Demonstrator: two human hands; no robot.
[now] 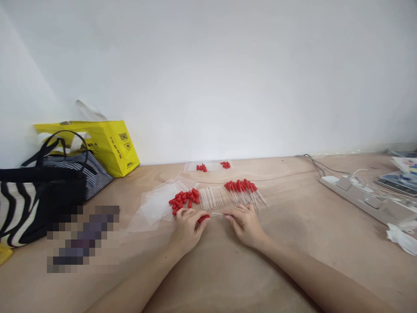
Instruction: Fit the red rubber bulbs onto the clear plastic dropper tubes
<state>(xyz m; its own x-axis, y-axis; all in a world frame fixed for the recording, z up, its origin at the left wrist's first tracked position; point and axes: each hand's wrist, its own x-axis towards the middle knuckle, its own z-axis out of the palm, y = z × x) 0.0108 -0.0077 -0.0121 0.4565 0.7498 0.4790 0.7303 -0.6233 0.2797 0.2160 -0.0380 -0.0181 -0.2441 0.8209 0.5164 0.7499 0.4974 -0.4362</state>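
Observation:
My left hand (189, 229) is closed on a red rubber bulb (203, 218), pinched between thumb and fingers. Facing it, my right hand (245, 224) pinches a thin clear tube (217, 214) whose end points at the bulb; a small gap shows between them. Just beyond the left hand lies a pile of loose red bulbs (181, 201). Beside that pile is a row of bare clear tubes (212, 198). Past my right hand, several tubes with red bulbs on their ends (241, 187) lie in a bunch.
Clear plastic bags (150, 206) lie left of the bulbs. More red bulbs (201, 167) rest on a bag by the wall. A yellow bag (122, 150) and a black-and-white bag (42, 204) stand left. At right is a power strip (365, 202) with cables and crumpled tissue (402, 239).

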